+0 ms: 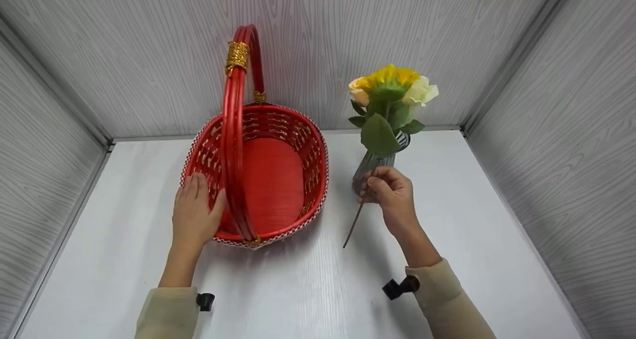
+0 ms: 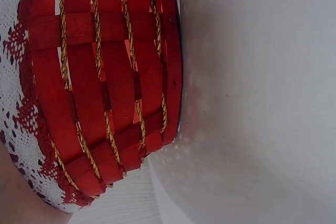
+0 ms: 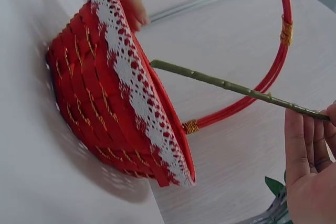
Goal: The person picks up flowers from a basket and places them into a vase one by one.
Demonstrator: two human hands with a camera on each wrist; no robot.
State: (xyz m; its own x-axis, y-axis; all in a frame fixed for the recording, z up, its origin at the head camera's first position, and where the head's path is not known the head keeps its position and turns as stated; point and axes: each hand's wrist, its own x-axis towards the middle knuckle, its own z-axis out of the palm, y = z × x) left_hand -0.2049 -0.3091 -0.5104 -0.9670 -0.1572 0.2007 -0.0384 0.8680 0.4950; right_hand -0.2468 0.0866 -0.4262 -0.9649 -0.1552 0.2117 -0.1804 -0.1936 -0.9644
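A red woven basket [image 1: 278,180] with a tall red handle [image 1: 236,105] and white lace rim stands on the white table. My left hand [image 1: 195,211] rests flat against the basket's near left side, fingers straight. The left wrist view shows only the basket's wall [image 2: 105,87] close up. My right hand [image 1: 390,190] pinches a green flower stem [image 1: 354,224] in front of a grey ribbed vase [image 1: 370,167]. The stem [image 3: 231,85] juts out past my fingers [image 3: 302,145]. A yellow sunflower [image 1: 390,78] and pale roses [image 1: 421,91] rise above the vase.
Grey wood-grain walls [image 1: 149,50] enclose the white table [image 1: 298,289] on three sides. The basket's red floor [image 1: 273,180] holds nothing. Black clips sit at both cuffs [image 1: 400,287].
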